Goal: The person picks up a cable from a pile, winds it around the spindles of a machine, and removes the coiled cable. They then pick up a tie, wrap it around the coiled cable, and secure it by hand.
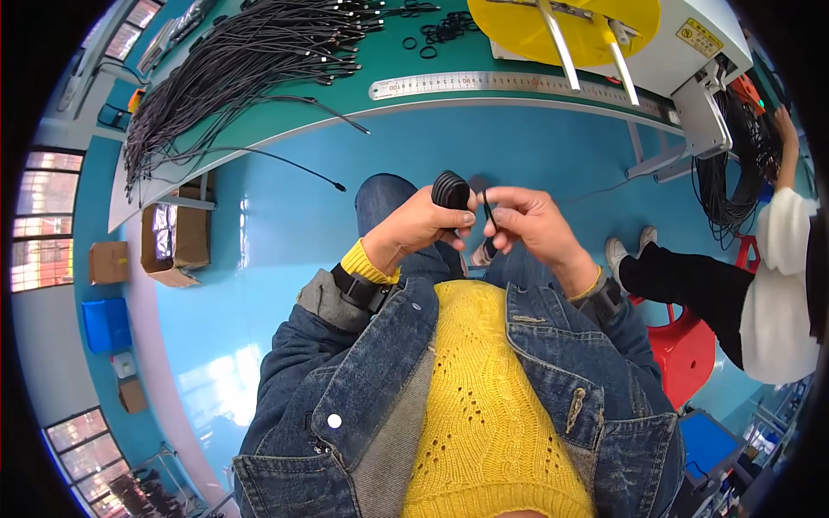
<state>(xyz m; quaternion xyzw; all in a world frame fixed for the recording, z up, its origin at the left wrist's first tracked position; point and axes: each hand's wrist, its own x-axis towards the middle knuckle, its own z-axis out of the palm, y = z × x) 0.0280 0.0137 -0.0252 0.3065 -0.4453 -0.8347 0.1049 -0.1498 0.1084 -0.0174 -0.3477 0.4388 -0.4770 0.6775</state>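
A black cable wound into a tight, narrow coil (pixel 450 191) is pinched in my left hand (pixel 415 223), above my knees. Just to its right, the thumb and fingers of my right hand (pixel 531 226) are closed on a thin black strand (pixel 487 210). Whether that strand is the cable's end or a rubber band, I cannot tell. The two hands are close together but apart, in front of the table edge. Several small black rubber bands (pixel 446 29) lie on the green table (pixel 259 121) beyond.
A large pile of black cables (pixel 250 69) hangs over the table's left end. A steel ruler (pixel 484 82) lies along its front edge, near a machine with a yellow disc (pixel 570 26). At right are a co-worker's white sleeve (pixel 781 285), hanging cables (pixel 730 173) and a red stool (pixel 682 354).
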